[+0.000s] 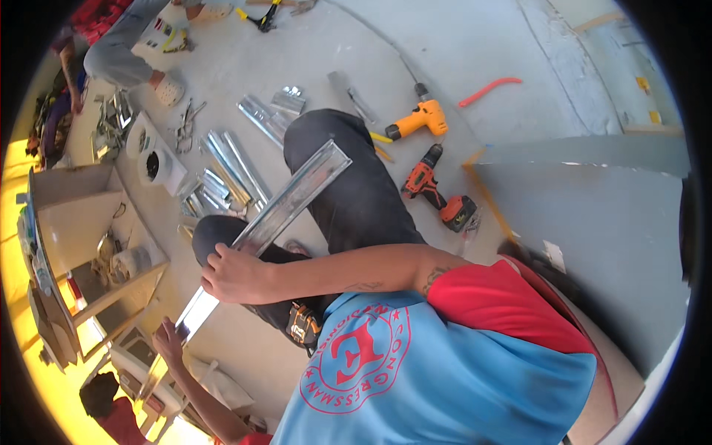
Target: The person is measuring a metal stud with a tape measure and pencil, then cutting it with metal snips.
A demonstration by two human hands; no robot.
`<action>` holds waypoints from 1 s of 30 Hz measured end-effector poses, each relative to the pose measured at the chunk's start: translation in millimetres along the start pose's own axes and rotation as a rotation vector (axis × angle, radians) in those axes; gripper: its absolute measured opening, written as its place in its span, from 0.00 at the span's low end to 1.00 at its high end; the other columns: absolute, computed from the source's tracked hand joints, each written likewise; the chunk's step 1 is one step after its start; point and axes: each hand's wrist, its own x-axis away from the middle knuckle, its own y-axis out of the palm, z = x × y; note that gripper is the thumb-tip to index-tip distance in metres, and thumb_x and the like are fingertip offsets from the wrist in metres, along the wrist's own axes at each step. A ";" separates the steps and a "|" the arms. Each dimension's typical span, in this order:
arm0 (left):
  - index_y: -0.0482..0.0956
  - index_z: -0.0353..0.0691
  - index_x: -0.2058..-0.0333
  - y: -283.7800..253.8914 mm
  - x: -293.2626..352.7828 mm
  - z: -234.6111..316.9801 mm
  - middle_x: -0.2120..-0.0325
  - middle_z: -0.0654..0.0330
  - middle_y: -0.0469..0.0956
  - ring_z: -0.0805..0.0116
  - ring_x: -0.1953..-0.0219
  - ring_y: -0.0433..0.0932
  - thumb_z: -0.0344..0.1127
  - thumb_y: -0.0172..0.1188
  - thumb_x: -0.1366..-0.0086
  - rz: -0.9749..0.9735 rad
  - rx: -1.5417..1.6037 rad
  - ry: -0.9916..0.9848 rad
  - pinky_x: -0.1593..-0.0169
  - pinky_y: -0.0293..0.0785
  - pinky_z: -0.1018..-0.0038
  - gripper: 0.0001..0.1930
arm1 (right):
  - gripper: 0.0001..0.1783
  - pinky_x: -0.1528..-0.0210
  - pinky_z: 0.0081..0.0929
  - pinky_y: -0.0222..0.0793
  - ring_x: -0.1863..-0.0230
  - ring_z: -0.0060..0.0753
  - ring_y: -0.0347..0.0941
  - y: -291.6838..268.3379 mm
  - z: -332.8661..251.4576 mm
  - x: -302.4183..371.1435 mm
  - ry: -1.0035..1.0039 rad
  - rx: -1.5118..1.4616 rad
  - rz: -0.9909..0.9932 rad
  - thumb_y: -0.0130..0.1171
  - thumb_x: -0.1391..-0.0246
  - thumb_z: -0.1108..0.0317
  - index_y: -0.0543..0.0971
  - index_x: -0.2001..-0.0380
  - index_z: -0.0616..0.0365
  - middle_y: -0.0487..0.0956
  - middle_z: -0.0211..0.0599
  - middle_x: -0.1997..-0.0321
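Observation:
A long, shiny metal channel (300, 189) lies slantwise across my thighs, its far end above my right knee. My right hand (239, 274) is wrapped round its middle, over my left thigh. Farther down at the lower left, my left hand (169, 341) grips the same channel, with the arm stretched out. Glare whitens the stretch between the two hands. Beyond my legs, several cut metal channels (236, 167) lie on the floor. To the right of my knee rest a yellow drill (421, 120) with a cord and a red-and-black cordless drill (437, 189).
An open wooden cabinet (111, 289) stands at the left. Near it are a white container (153, 165) and a heap of metal brackets (113, 122). A seated person's leg (122, 63) shows at the upper left. A red tube (489, 90) lies beyond the drills; a grey panel (593, 215) is at right.

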 end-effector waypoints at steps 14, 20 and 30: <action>0.78 0.32 0.47 -25.0 -25.1 99.8 0.53 0.46 0.77 0.47 0.52 0.78 0.50 0.42 0.20 0.160 -0.120 0.242 0.47 0.72 0.57 0.25 | 0.23 0.47 0.44 0.70 0.53 0.39 0.75 -43.7 18.2 33.2 -0.019 -0.221 0.422 0.67 0.46 0.58 0.80 0.49 0.53 0.77 0.31 0.56; 0.72 0.37 0.37 -20.1 -37.8 285.6 0.45 0.47 0.76 0.48 0.46 0.77 0.52 0.64 0.32 0.060 0.096 0.463 0.41 0.72 0.56 0.32 | 0.12 0.59 0.40 0.74 0.64 0.44 0.79 -111.4 108.8 177.1 0.554 -0.292 0.613 0.66 0.43 0.67 0.81 0.57 0.59 0.80 0.41 0.63; 0.70 0.35 0.40 43.5 -55.8 434.4 0.51 0.47 0.77 0.42 0.49 0.78 0.57 0.75 0.45 -0.212 -0.027 0.615 0.47 0.76 0.56 0.42 | 0.22 0.53 0.48 0.76 0.54 0.56 0.80 18.6 216.3 330.7 1.316 -0.058 0.071 0.68 0.43 0.63 0.78 0.47 0.58 0.81 0.50 0.55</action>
